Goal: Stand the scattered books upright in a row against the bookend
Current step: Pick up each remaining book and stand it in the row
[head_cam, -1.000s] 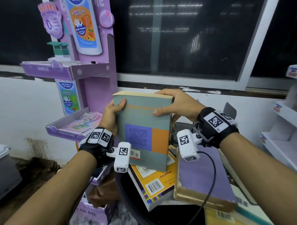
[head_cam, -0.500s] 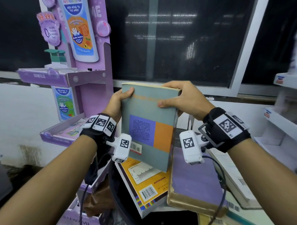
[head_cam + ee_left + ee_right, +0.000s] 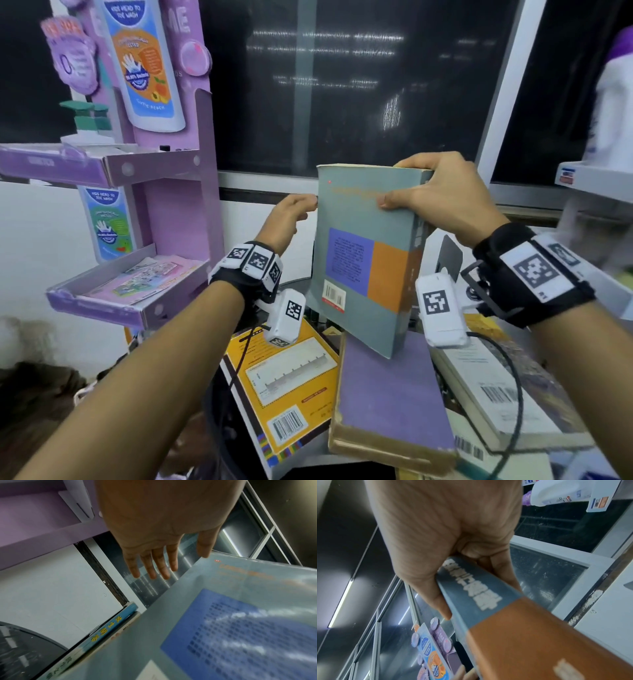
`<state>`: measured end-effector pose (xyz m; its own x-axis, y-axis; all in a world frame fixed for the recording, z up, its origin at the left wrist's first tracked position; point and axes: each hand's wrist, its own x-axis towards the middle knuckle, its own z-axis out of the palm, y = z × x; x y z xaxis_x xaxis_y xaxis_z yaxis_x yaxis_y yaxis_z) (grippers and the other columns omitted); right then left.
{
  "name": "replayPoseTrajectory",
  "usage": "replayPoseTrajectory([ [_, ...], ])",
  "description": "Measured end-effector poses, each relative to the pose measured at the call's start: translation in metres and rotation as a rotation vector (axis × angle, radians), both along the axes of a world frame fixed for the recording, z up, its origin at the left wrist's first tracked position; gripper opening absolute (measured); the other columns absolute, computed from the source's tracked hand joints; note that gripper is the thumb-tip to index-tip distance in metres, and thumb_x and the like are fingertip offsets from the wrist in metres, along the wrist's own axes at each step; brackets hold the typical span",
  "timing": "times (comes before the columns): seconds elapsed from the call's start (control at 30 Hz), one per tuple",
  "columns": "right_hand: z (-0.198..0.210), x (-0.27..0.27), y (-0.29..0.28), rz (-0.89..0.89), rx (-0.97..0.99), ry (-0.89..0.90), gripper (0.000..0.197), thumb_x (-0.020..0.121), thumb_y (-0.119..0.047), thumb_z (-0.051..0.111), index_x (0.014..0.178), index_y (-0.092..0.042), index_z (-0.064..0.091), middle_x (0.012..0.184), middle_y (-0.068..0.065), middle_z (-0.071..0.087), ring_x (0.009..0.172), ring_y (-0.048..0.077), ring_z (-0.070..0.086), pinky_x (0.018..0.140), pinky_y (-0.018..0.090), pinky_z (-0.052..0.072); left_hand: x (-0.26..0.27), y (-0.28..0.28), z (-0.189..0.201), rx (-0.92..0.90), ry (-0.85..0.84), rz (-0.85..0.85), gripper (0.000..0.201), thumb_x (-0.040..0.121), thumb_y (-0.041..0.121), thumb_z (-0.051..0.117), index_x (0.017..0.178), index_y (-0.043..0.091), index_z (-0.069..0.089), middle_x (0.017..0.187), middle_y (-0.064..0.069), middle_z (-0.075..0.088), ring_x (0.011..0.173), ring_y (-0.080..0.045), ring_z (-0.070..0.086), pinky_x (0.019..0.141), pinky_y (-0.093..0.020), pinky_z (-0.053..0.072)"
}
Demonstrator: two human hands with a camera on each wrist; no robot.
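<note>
Fingers of the left hand [image 3: 291,214] are held straight beside the grey book [image 3: 366,260], merely steadying it. Its top corner is clamped by the right hand [image 3: 442,195], upright (presumably for standing), above the purple book [image 3: 390,394].

You can read "KIDS HEAD TO TOE WASH" on the bottle picture [image 3: 142,65] topping the purple display stand [image 3: 178,212], and again on its lower panel [image 3: 106,219]. Barcodes mark the grey book [image 3: 363,260] and yellow book [image 3: 284,387]; their other print is too blurred.
</note>
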<state>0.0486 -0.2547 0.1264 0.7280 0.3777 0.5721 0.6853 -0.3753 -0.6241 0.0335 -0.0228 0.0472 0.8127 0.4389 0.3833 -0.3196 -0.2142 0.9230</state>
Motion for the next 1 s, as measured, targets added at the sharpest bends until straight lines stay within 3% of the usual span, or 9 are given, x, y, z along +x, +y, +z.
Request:
replayPoseTrajectory([
  [0.1, -0.002, 0.009, -0.001, -0.089, -0.015, -0.017, 0.031, 0.065, -0.032, 0.084, 0.090, -0.032, 0.064, 0.099, 0.007, 0.063, 0.105, 0.024, 0.057, 0.045, 0.027, 0.052, 0.023, 0.000, -0.011, 0.062, 0.042, 0.071, 0.027, 0.093, 0.025, 0.058, 0.117, 0.014, 0.060, 0.114, 0.000, 0.061, 0.112, -0.017, 0.054, 0.087, -0.025, 0.036],
  [0.33, -0.009, 0.032, 0.008, -0.194, -0.044, -0.037, 0.035, 0.069, -0.032, 0.083, 0.098, -0.022, 0.065, 0.099, 0.007, 0.064, 0.092, 0.024, 0.063, 0.062, 0.034, 0.058, 0.063, 0.002, -0.036, 0.185, 0.187, 0.146, 0.043, 0.087, 0.029, 0.064, 0.127, 0.015, 0.057, 0.137, -0.010, 0.052, 0.125, -0.023, 0.049, 0.090, -0.027, 0.037],
  [0.47, -0.010, 0.048, 0.019, -0.237, -0.071, -0.027, 0.031, 0.071, -0.029, 0.080, 0.095, -0.021, 0.063, 0.091, 0.001, 0.056, 0.098, 0.020, 0.056, 0.069, 0.039, 0.058, 0.074, 0.005, -0.044, 0.245, 0.194, 0.172, 0.045, 0.086, 0.031, 0.066, 0.129, 0.017, 0.058, 0.138, -0.010, 0.052, 0.127, -0.023, 0.047, 0.090, -0.026, 0.035],
  [0.63, -0.014, 0.066, 0.035, -0.277, -0.096, -0.054, 0.028, 0.074, -0.027, 0.077, 0.096, -0.016, 0.065, 0.082, -0.002, 0.052, 0.090, 0.019, 0.054, 0.071, 0.034, 0.054, 0.089, 0.005, -0.049, 0.296, 0.206, 0.160, 0.049, 0.082, 0.037, 0.071, 0.127, 0.021, 0.060, 0.138, -0.008, 0.051, 0.128, -0.023, 0.047, 0.107, -0.036, 0.038],
  [0.83, -0.030, 0.092, 0.058, -0.354, -0.117, -0.049, 0.030, 0.074, -0.026, 0.073, 0.099, -0.012, 0.066, 0.091, 0.006, 0.053, 0.092, 0.027, 0.055, 0.080, 0.037, 0.054, 0.103, 0.006, -0.053, 0.361, 0.214, 0.156, 0.050, 0.078, 0.038, 0.071, 0.124, 0.020, 0.063, 0.131, -0.008, 0.057, 0.117, -0.022, 0.056, 0.102, -0.037, 0.045],
  [0.93, -0.041, 0.104, 0.071, -0.387, -0.123, -0.042, 0.030, 0.074, -0.026, 0.070, 0.099, -0.010, 0.064, 0.096, 0.010, 0.061, 0.090, 0.029, 0.057, 0.074, 0.032, 0.052, 0.109, 0.008, -0.060, 0.425, 0.250, 0.173, 0.049, 0.080, 0.043, 0.066, 0.125, 0.023, 0.061, 0.132, -0.011, 0.053, 0.118, -0.023, 0.054, 0.104, -0.039, 0.042],
  [1.0, -0.048, 0.111, 0.077, -0.393, -0.116, -0.022, 0.033, 0.076, -0.024, 0.070, 0.104, -0.009, 0.063, 0.102, 0.012, 0.064, 0.091, 0.030, 0.059, 0.073, 0.032, 0.052, 0.111, 0.009, -0.062, 0.430, 0.243, 0.177, 0.042, 0.085, 0.037, 0.064, 0.125, 0.024, 0.061, 0.134, -0.011, 0.051, 0.120, -0.023, 0.053, 0.106, -0.038, 0.040],
])
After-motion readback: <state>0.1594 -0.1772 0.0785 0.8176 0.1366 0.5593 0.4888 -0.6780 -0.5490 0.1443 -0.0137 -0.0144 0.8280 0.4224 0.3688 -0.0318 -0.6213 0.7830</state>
